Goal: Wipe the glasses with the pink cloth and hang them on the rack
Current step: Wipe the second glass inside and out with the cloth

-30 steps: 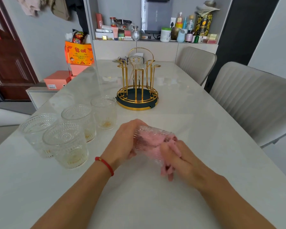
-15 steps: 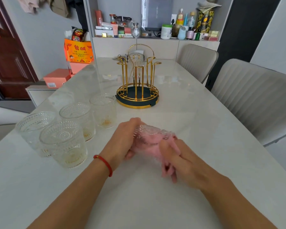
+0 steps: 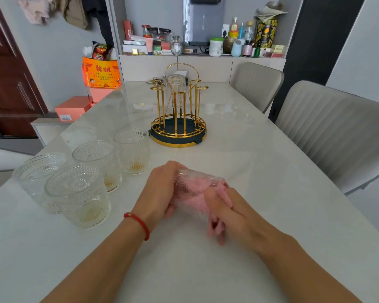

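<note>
My left hand (image 3: 160, 189) grips a patterned clear glass (image 3: 195, 184) lying on its side just above the table. The pink cloth (image 3: 219, 206) is stuffed inside the glass and spills out of its mouth. My right hand (image 3: 230, 213) holds the cloth at the glass's opening, some fingers hidden in it. Several more patterned glasses (image 3: 79, 189) stand upright to the left. The gold rack (image 3: 177, 119) stands at the table's middle, with one glass (image 3: 176, 84) upside down on a far peg.
The white table (image 3: 249, 162) has two grey chairs (image 3: 337, 132) along its right side. A cabinet shelf (image 3: 201, 47) crowded with bottles and boxes is behind the rack. Orange boxes (image 3: 72, 108) sit on a low unit at the left.
My hands have stayed in the same spot; the glass has turned slightly and my right hand has shifted with the cloth at its mouth. The view has tilted a little.
</note>
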`<state>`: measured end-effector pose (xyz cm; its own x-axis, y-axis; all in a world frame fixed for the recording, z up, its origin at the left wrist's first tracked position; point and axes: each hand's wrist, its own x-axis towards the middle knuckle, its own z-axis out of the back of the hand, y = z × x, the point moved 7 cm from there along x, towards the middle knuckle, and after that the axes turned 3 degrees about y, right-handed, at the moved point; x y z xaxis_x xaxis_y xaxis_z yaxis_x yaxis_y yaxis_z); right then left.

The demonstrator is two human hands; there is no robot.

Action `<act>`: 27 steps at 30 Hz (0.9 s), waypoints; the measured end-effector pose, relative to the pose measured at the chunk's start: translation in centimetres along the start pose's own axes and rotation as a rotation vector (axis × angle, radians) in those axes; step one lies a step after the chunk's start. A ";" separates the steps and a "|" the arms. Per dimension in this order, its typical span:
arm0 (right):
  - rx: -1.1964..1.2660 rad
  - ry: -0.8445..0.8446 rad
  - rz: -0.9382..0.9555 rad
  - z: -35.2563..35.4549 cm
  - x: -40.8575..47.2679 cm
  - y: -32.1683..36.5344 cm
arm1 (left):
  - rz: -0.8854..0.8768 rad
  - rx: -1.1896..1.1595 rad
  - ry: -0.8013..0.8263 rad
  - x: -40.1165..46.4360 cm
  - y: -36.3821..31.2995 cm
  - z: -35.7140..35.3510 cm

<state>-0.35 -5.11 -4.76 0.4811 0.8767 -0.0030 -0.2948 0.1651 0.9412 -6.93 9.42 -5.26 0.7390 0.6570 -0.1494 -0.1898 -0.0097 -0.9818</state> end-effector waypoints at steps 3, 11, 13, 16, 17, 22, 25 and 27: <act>0.460 0.062 -0.153 -1.1 -0.1 -0.2 | -0.425 0.039 -0.163 -0.8 -2.5 1.2; 1.231 -0.022 -0.166 1.2 -0.7 2.7 | -0.690 -0.044 -0.173 -2.0 -4.2 1.9; 1.195 -0.087 -0.165 2.0 -1.1 3.3 | -0.493 -0.178 -0.174 -1.0 -3.2 2.1; 1.154 -0.139 -0.179 3.2 -1.1 2.7 | -0.085 -0.422 -0.192 0.4 -0.1 2.3; 1.129 -0.168 -0.161 3.8 -1.1 2.3 | 0.000 -0.470 -0.170 0.6 0.7 2.2; 1.153 -0.369 0.114 7.3 -1.3 2.5 | 0.084 -0.584 0.123 1.2 1.3 1.4; 1.133 -0.501 0.222 8.7 -1.7 2.0 | 0.065 -0.624 0.245 1.1 0.8 1.0; 1.111 -0.517 0.235 8.7 -1.4 2.1 | 0.052 -0.642 0.302 1.0 0.8 0.7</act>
<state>5.54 -9.95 0.12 0.8536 0.5112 0.1004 0.3175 -0.6631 0.6778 -6.80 10.64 -6.09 0.9038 0.4069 -0.1327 0.1201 -0.5387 -0.8339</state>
